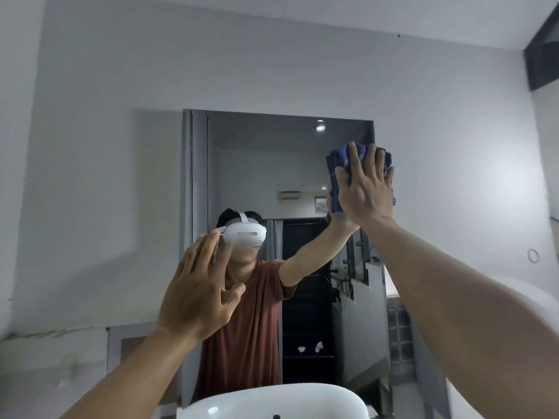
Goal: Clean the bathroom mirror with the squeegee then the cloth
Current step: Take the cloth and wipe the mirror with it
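The bathroom mirror [257, 176] hangs on the white wall straight ahead. A blue cloth [337, 167] is pressed flat against its upper right corner under my right hand [364, 189], palm on the cloth, fingers spread upward. My left hand [199, 285] is raised in front of the mirror's lower left part, fingers apart, holding nothing; whether it touches the glass is unclear. The squeegee is not in sight. The mirror reflects a person in a red shirt with a white headset.
A white sink [272, 400] sits directly below the mirror at the bottom edge. White walls [106, 146] surround the mirror. A dark window frame [541, 55] is at the upper right. A white rounded fixture [529, 303] is at the right.
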Available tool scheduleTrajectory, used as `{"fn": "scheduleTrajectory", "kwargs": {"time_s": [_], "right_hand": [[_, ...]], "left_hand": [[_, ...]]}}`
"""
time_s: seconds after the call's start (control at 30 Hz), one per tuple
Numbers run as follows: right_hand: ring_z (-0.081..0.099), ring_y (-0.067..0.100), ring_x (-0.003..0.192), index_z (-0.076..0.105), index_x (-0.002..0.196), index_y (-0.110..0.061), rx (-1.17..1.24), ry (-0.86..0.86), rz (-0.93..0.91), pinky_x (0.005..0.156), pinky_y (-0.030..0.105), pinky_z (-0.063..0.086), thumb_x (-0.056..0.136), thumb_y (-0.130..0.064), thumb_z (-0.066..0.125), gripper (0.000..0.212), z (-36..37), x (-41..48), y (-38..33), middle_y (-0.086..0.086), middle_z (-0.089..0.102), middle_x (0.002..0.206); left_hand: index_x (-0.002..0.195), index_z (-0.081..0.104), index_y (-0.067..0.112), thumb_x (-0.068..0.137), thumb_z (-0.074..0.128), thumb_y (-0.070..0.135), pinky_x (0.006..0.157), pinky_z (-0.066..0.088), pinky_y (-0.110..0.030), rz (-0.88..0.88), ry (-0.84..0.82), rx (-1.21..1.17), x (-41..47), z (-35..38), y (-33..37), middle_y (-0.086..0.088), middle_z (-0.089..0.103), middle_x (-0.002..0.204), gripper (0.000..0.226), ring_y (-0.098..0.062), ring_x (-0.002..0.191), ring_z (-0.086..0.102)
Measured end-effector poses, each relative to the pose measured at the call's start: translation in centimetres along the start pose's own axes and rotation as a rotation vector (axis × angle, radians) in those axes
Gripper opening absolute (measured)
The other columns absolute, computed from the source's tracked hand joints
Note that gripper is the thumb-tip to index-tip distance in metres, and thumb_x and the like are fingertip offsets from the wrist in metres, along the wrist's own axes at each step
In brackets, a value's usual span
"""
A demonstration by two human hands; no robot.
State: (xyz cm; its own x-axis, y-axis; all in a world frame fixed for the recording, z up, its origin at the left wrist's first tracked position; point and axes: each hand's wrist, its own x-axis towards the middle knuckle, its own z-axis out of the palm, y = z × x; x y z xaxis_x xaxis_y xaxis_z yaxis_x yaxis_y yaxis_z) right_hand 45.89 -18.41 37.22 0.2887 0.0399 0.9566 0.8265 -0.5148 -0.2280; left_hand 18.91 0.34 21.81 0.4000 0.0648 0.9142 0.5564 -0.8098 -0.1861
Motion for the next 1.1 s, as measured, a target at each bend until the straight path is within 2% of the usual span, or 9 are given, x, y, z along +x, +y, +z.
{"fn": "scheduleTrajectory", "kwargs": {"time_s": [0.13,0.23,0.4,0.67,0.87,0.97,1.07,1.1], "right_hand": [[0.001,0.031,0.155,0.006,0.161,-0.03,-0.032,0.003,0.012,0.125,0.052,0.002,0.101,-0.056,0.009,0.065,0.7,-2.7,0.5,0.013,0.009,0.168],[0.003,0.032,0.155,0.007,0.161,-0.027,-0.056,0.007,0.016,0.125,0.053,0.003,0.103,-0.054,0.011,0.064,1.2,-4.8,0.2,0.014,0.009,0.168],[0.004,0.032,0.155,0.018,0.159,-0.023,-0.029,0.009,0.005,0.124,0.055,0.004,0.104,-0.051,0.018,0.062,2.0,-7.3,-1.9,0.015,0.012,0.167],[0.005,0.035,0.154,0.015,0.16,-0.026,-0.011,0.007,-0.04,0.121,0.062,0.006,0.103,-0.051,0.016,0.061,2.6,-8.6,-8.0,0.017,0.012,0.167],[0.006,0.036,0.154,0.013,0.16,-0.025,-0.008,0.012,-0.103,0.121,0.064,0.004,0.104,-0.051,0.017,0.062,2.6,-8.6,-10.3,0.019,0.012,0.166],[0.007,0.037,0.154,0.014,0.16,-0.025,-0.027,0.019,-0.137,0.121,0.064,0.003,0.104,-0.052,0.012,0.063,2.0,-8.2,-9.8,0.02,0.012,0.166],[0.007,0.037,0.154,0.013,0.16,-0.024,-0.021,0.025,-0.162,0.12,0.065,0.006,0.105,-0.048,0.014,0.06,2.0,-8.1,-11.0,0.02,0.011,0.166],[0.006,0.037,0.154,0.012,0.16,-0.025,0.016,-0.015,-0.22,0.12,0.066,0.006,0.105,-0.047,0.016,0.059,2.9,-8.8,-14.8,0.021,0.01,0.166]], "left_hand": [[0.156,0.029,0.015,0.092,0.049,0.058,0.122,0.022,-0.044,-0.013,-0.001,0.002,-0.3,0.1,0.1,-0.015,0.019,0.164,0.08,-0.031,0.152,0.018],[0.155,0.031,0.016,0.093,0.046,0.057,0.121,0.024,-0.045,-0.035,0.011,-0.025,-1.4,0.2,0.3,-0.016,0.018,0.164,0.077,-0.031,0.152,0.018],[0.155,0.032,0.015,0.092,0.049,0.055,0.12,0.026,-0.044,0.024,-0.009,0.005,-4.1,0.5,0.0,-0.016,0.022,0.163,0.076,-0.031,0.15,0.023],[0.152,0.037,0.012,0.089,0.058,0.049,0.117,0.035,-0.047,0.043,-0.087,0.026,-4.6,0.3,-0.6,-0.017,0.031,0.159,0.076,-0.033,0.148,0.027],[0.154,0.033,0.015,0.088,0.063,0.049,0.115,0.039,-0.044,0.073,-0.094,-0.027,-4.8,0.4,-0.4,-0.016,0.03,0.16,0.08,-0.032,0.149,0.028],[0.156,0.026,0.012,0.086,0.064,0.051,0.115,0.039,-0.045,0.184,-0.113,-0.027,-5.5,1.6,1.0,-0.017,0.027,0.161,0.089,-0.032,0.149,0.028],[0.155,0.028,0.011,0.084,0.066,0.051,0.116,0.037,-0.045,0.23,-0.092,-0.024,-6.3,1.9,1.7,-0.016,0.024,0.163,0.09,-0.031,0.15,0.023],[0.155,0.029,0.012,0.083,0.066,0.05,0.116,0.036,-0.044,0.179,-0.106,-0.009,-7.8,1.7,-0.8,-0.015,0.022,0.164,0.089,-0.031,0.151,0.022]]}}
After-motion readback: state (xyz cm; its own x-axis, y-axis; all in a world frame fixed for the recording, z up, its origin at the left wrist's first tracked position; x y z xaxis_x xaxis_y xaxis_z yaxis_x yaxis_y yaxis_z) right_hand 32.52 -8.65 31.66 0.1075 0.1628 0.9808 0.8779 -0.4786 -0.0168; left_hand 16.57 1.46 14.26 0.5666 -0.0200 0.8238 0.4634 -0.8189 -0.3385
